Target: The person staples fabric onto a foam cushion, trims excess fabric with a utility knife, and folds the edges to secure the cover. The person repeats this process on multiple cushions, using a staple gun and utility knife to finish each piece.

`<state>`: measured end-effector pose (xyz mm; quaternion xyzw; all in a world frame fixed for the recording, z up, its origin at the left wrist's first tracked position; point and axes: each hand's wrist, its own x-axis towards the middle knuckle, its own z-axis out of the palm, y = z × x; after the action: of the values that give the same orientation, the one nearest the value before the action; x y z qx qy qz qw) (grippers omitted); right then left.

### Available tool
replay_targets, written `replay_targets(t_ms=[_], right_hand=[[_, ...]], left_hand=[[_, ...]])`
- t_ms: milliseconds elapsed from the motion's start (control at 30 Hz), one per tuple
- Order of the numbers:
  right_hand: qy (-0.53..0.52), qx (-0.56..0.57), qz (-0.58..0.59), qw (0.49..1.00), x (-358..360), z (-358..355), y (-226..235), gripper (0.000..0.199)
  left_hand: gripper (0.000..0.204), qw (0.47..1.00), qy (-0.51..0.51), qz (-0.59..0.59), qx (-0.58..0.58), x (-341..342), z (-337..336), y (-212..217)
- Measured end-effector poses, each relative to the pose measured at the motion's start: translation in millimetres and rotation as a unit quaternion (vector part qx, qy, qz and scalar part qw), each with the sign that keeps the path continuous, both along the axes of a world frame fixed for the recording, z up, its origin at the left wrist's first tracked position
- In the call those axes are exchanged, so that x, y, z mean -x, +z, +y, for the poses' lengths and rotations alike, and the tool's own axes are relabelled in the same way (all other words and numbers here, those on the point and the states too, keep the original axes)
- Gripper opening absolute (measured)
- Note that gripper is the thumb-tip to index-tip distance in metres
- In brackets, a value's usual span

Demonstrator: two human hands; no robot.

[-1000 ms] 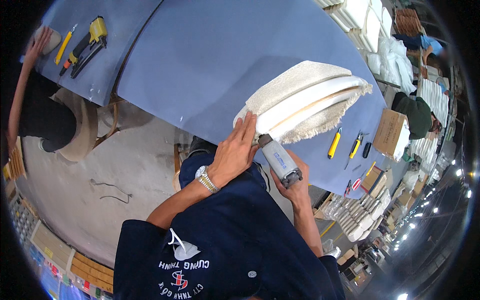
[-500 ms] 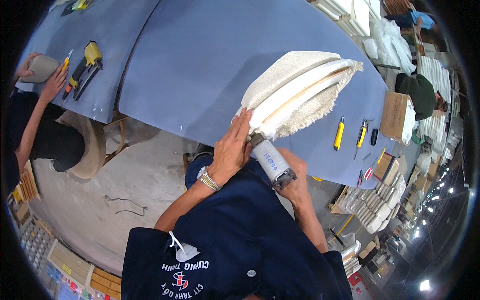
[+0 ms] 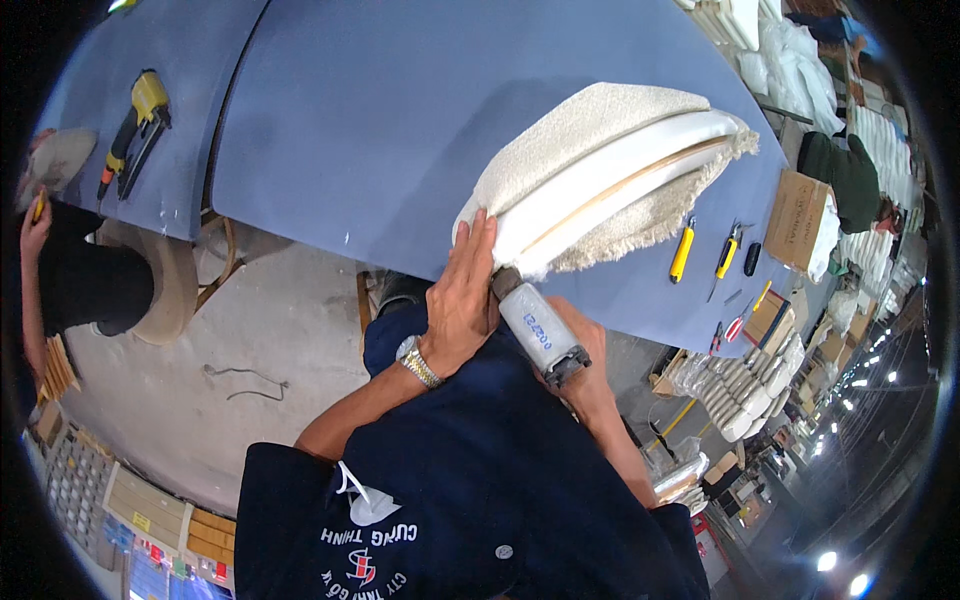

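Note:
A curved cushioned piece (image 3: 590, 135) in cream fabric stands on the blue table, its white padding and a thin wooden strip facing me. The frayed fabric edge hangs loose along its right side. My left hand (image 3: 462, 300) holds the near left end, fingers straight and close together against the fabric; its thumb is mostly hidden. My right hand (image 3: 583, 350) is closed round a grey staple gun (image 3: 538, 325), whose body hides most of the fingers. The gun's nose is at the near end of the padding; the exact contact is hidden.
On the blue table (image 3: 340, 120) lie a yellow utility knife (image 3: 682, 252), yellow-handled cutters (image 3: 728, 252) and red-handled scissors (image 3: 735, 328). A cardboard box (image 3: 797, 220) stands at the right. Another staple gun (image 3: 140, 130) lies at the left, near a co-worker's hand (image 3: 37, 225).
My view has shifted slightly. The cushioned piece has moved a little up and right, while both my hands keep their hold. The co-worker's hands have drawn back left.

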<state>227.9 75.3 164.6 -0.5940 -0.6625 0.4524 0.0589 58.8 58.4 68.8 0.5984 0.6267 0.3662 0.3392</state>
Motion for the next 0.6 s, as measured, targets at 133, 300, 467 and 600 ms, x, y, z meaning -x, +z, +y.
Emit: replay_targets(t_ms=[133,300,467,600], right_hand=[[-0.007,-0.072,0.008,0.997,6.6,-2.6,-4.7,0.033],[0.046,-0.141,-0.038,0.988,-44.4,-26.3,-4.0,0.027],[-0.054,-0.059,-0.052,0.995,-155.2,-33.2,-58.1,0.037],[-0.081,-0.087,-0.181,0.976,-225.5,-8.3,-108.7,0.047]], left_hand=[[0.094,1.0,0.0,-0.011,-0.01,8.7,0.8,2.2],[0.097,0.996,0.045,-0.043,0.06,-1.0,-6.8,-2.7],[0.096,0.998,0.059,0.019,0.0,-14.3,-12.5,-7.7],[0.095,0.999,0.034,0.039,0.008,-23.5,-20.8,-7.0]])
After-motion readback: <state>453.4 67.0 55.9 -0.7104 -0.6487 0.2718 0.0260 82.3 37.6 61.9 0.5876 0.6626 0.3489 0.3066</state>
